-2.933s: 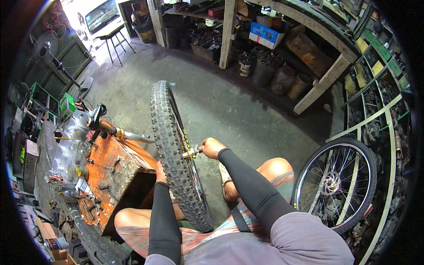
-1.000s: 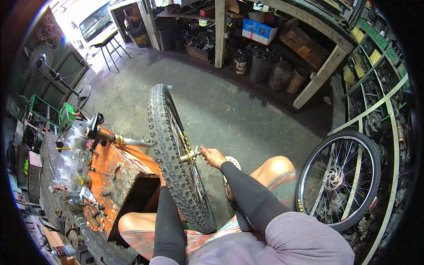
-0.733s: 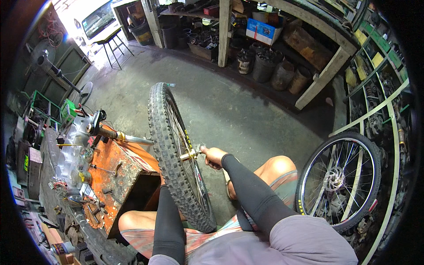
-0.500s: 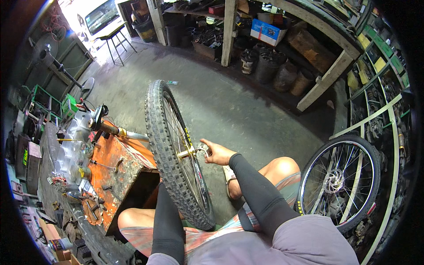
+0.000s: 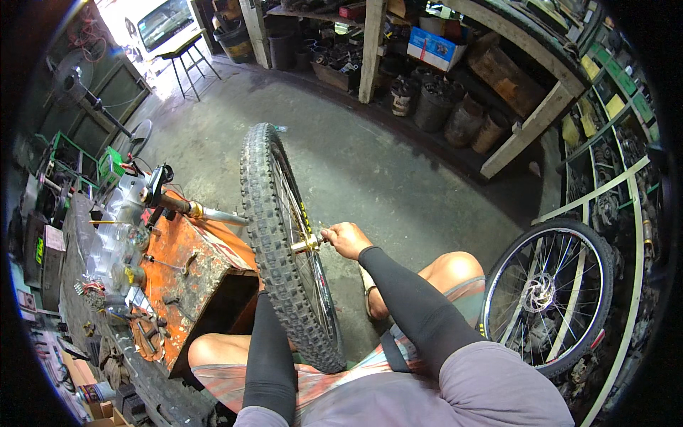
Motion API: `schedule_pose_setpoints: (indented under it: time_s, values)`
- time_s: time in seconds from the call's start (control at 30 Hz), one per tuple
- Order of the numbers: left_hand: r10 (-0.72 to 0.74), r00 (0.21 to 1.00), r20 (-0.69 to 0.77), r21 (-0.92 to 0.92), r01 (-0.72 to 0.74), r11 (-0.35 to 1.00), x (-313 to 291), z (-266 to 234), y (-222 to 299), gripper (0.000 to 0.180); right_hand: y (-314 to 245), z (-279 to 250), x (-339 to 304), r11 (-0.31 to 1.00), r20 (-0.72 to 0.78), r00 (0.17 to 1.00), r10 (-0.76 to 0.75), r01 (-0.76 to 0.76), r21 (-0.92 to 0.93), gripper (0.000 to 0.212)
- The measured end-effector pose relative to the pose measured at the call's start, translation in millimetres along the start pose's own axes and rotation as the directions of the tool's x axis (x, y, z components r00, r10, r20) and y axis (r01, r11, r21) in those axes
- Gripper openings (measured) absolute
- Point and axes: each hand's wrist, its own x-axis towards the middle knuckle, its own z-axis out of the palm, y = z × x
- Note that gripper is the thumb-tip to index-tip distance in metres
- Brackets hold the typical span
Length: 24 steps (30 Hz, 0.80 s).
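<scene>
A bicycle wheel [image 5: 267,213] with a knobbly black tyre stands upright between my knees, tilted slightly. From its gold hub [image 5: 306,245] a short axle end points to the right. My right hand [image 5: 347,240] is closed round that axle end, thumb and fingers together; the small part under the fingertips is hidden. Behind the tyre, my left hand is almost wholly out of sight, with just the black-sleeved left forearm [image 5: 274,356] running up to the wheel's left side. What its fingers do cannot be seen.
A worn orange box [image 5: 203,260] stands at left, with a metal tube [image 5: 220,213] and small tools on top. Plastic jars [image 5: 117,242] line the bench beside it. Another wheel [image 5: 544,295] leans against the rack at right. Sooty tins [image 5: 434,107] sit under the far shelf.
My right hand's extended fingers have closed round the axle end. The wheel has shifted slightly to the right at its top.
</scene>
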Motion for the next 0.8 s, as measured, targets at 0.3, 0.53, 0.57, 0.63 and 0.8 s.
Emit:
schedule_pose_setpoints:
  time_s: [0.3,0.53,0.57,0.63,0.8]
  values:
    - [0.011,0.999,0.037,0.014,-0.012,1.000,7,2,26,0.052,-9,8,-3,0.984,-0.107,0.982,-0.158,0.147,-0.100,0.040]
    - [0.016,0.999,0.049,0.025,-0.017,1.000,8,5,35,0.053,-16,-2,-5,0.997,-0.102,0.992,-0.076,0.075,-0.008,0.045]
    - [0.017,0.999,0.047,0.026,-0.018,0.999,6,5,36,0.053,-16,-2,-3,0.997,-0.099,0.992,-0.073,0.073,0.000,0.047]
    - [0.008,0.999,0.047,0.025,-0.009,1.000,8,6,30,0.053,-13,-2,-2,0.998,-0.106,0.993,-0.061,0.061,0.005,0.050]
    - [0.002,1.000,0.023,0.035,-0.003,0.999,4,-1,27,0.054,-24,-7,1,0.999,-0.060,0.998,0.030,-0.029,0.018,0.049]
